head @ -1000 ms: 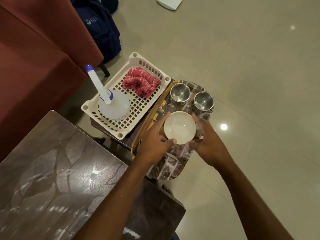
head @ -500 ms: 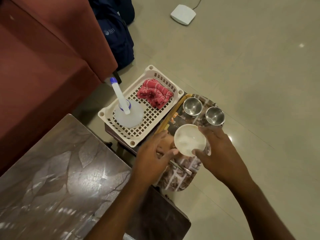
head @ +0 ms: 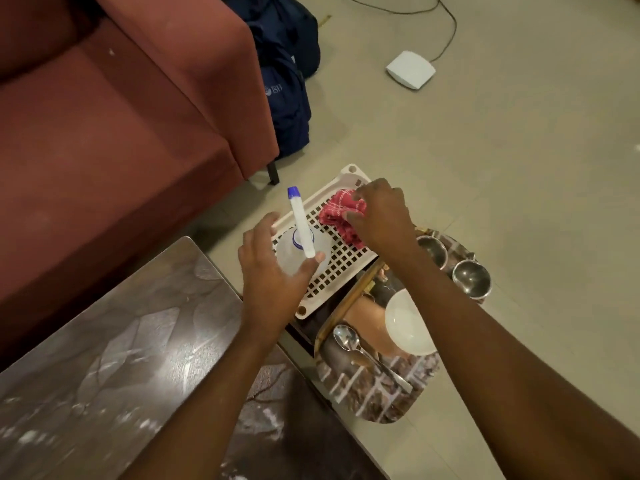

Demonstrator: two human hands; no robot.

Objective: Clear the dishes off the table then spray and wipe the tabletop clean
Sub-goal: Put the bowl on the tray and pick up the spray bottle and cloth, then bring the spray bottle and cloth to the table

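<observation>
Both my hands have left the bowl (head: 408,322), parked off the table (head: 121,341) just beside the basket (head: 344,266). Over the basket my left hand (head: 273,271) spreads round the upright spray bottle (head: 300,220), not yet closed, while my right hand (head: 381,216) pinches the red cloth (head: 334,213) at its far end, ready for wiping.

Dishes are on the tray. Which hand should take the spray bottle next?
Left. The left hand is open beside the spray bottle in the white basket, while the right hand is farther off and grips the red cloth.
</observation>
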